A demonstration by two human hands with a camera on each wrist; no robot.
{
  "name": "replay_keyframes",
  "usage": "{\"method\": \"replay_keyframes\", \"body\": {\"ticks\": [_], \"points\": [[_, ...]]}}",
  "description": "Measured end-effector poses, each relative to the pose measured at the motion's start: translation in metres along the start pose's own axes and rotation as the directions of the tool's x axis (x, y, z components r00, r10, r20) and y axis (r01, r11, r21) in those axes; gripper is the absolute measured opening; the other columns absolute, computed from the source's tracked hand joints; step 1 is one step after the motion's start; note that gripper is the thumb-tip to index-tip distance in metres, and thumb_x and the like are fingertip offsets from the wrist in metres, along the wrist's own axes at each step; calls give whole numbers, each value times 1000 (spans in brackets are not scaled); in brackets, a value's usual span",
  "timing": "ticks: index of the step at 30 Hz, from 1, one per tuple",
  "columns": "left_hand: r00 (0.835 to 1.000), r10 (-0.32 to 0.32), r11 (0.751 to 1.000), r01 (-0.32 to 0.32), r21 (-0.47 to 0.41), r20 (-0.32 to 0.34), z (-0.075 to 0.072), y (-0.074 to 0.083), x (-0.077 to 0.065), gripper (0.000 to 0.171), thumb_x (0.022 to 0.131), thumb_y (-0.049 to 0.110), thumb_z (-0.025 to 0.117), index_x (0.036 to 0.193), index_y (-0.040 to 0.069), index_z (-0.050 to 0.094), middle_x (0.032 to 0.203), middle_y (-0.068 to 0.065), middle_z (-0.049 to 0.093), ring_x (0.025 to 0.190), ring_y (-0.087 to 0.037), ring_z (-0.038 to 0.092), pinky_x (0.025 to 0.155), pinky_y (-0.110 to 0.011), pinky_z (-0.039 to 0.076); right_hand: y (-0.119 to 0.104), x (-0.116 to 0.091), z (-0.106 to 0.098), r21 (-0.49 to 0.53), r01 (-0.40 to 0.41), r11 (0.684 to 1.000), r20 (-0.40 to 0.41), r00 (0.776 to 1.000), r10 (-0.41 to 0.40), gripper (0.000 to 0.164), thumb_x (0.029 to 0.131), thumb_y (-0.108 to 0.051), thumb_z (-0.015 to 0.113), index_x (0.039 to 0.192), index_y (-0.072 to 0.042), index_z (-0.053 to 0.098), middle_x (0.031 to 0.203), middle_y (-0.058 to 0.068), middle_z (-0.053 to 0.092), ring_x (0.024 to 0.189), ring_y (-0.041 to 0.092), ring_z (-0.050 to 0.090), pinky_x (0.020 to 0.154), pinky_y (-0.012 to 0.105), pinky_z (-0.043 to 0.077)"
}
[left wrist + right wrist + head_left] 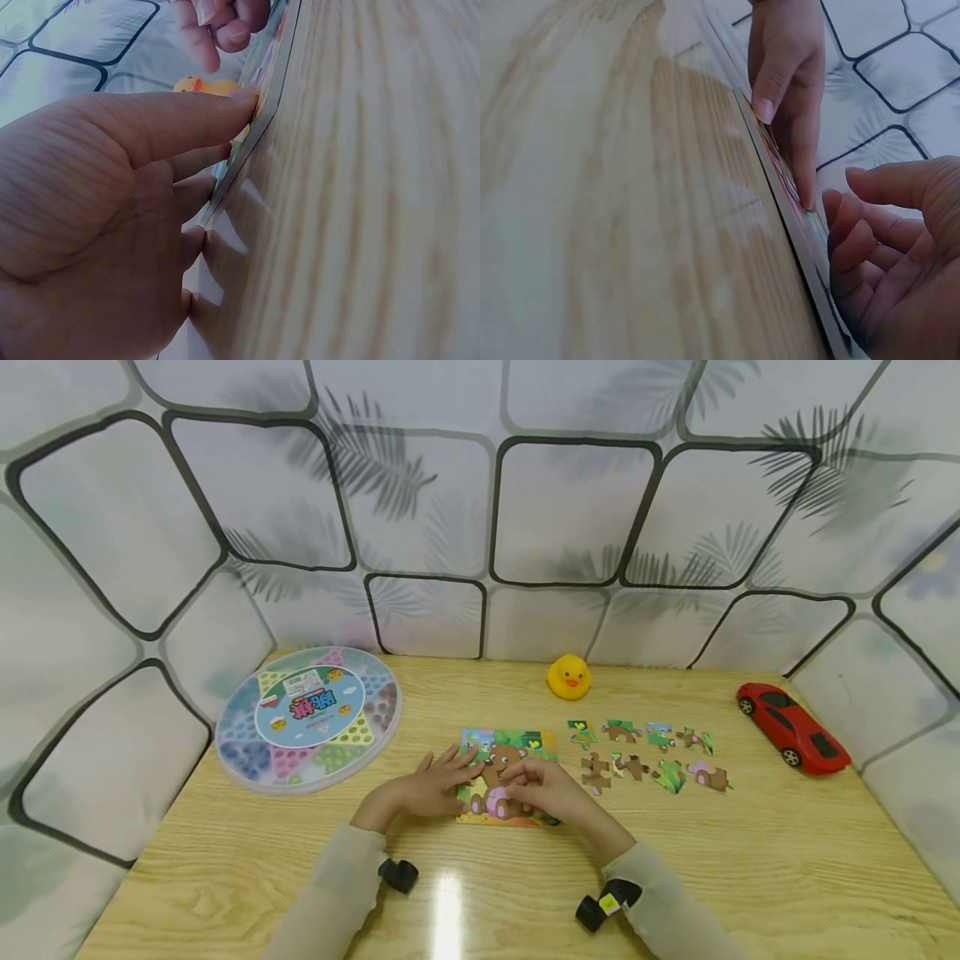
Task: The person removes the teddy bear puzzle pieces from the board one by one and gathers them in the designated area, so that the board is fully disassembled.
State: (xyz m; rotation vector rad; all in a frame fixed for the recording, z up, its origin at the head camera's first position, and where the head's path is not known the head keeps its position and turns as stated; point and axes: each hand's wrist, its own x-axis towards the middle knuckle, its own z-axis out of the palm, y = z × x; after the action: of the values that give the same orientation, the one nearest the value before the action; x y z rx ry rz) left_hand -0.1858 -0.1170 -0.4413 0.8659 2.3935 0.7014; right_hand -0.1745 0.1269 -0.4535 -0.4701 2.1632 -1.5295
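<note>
A picture puzzle (pixel 536 742) with a brown bear lies flat on the wooden table, between the two hands in the head view. Fingers spread and fairly straight, my left hand (pixel 435 783) rests on its left side; the left wrist view shows the thumb (pixel 202 120) pressing near the edge. Over the puzzle's right half is my right hand (pixel 555 792), its fingers loosely curled. In the right wrist view, the right thumb (pixel 889 184) stands apart from the fingers, with nothing showing between them. The hands hide parts of the picture.
Several loose puzzle pieces (pixel 596 772) lie in two rows right of the puzzle. A yellow rubber duck (pixel 570 678) sits behind them, a red toy car (pixel 791 728) at the far right. On the left lies a round board game (pixel 309 731). Patterned cloth walls (pixel 427 618) enclose the table.
</note>
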Motion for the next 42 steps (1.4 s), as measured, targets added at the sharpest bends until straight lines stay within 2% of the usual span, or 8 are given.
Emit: {"method": "replay_keyframes", "body": {"ticks": [3, 6, 10, 19, 26, 34, 42], "points": [[1000, 3, 1000, -3, -11, -3, 0, -1, 0, 67, 95, 30, 57, 150, 11, 24, 158, -8, -1, 143, -32, -12, 109, -59, -10, -1, 2, 5, -22, -18, 1000, 49, 999, 19, 34, 94, -17, 59, 121, 3, 57, 88, 5, 63, 63, 11, 55, 50, 20, 44], [1000, 1, 1000, -1, -9, -4, 0, -1, 0, 67, 95, 30, 57, 150, 11, 24, 159, -7, 0, 143, -31, -12, 109, -59, -10, -3, 3, 7, -50, 2, 999, 92, 996, 2, 38, 94, -15, 58, 125, 5, 54, 88, 6, 62, 64, 12, 55, 51, 21, 45], [1000, 6, 1000, -6, 4, -2, -1, 1, -1, 68, 95, 32, 57, 150, 11, 23, 158, -7, -1, 143, -31, -13, 109, -58, -10, -5, 3, 8, -75, 22, 997, 113, 994, -14, 41, 94, -11, 57, 129, 7, 51, 89, 8, 60, 65, 13, 54, 54, 21, 45], [1000, 20, 1000, -20, 21, 12, -1, 1, -2, 70, 94, 32, 58, 150, 9, 23, 159, -8, -2, 143, -32, -14, 109, -60, -9, -4, 7, 8, -122, 32, 992, 147, 989, -14, 43, 90, -10, 62, 128, 8, 53, 82, 4, 59, 59, 11, 50, 51, 19, 43], [1000, 24, 999, -25, 38, 17, 0, -1, -1, 76, 92, 36, 61, 151, 10, 21, 159, -8, -3, 142, -33, -14, 108, -61, -8, -5, 8, 8, -122, 27, 992, 146, 989, -9, 39, 90, -8, 59, 125, 9, 54, 80, 3, 58, 58, 11, 49, 51, 19, 42], [1000, 24, 999, -25, 37, 20, -1, 1, -2, 76, 92, 35, 61, 151, 10, 21, 159, -8, -3, 142, -33, -14, 109, -60, -9, -6, 6, 8, -49, 25, 998, 138, 990, -18, 35, 90, -5, 59, 121, 9, 54, 80, 4, 57, 60, 12, 50, 52, 19, 44], [1000, 13, 1000, -13, 27, 15, -1, 4, -4, 76, 91, 34, 62, 151, 10, 21, 159, -8, -2, 143, -33, -13, 109, -59, -9, -6, 7, 12, 3, -2, 1000, 61, 998, 2, 27, 91, -5, 58, 114, 7, 57, 82, 6, 59, 62, 10, 53, 55, 21, 45]]}}
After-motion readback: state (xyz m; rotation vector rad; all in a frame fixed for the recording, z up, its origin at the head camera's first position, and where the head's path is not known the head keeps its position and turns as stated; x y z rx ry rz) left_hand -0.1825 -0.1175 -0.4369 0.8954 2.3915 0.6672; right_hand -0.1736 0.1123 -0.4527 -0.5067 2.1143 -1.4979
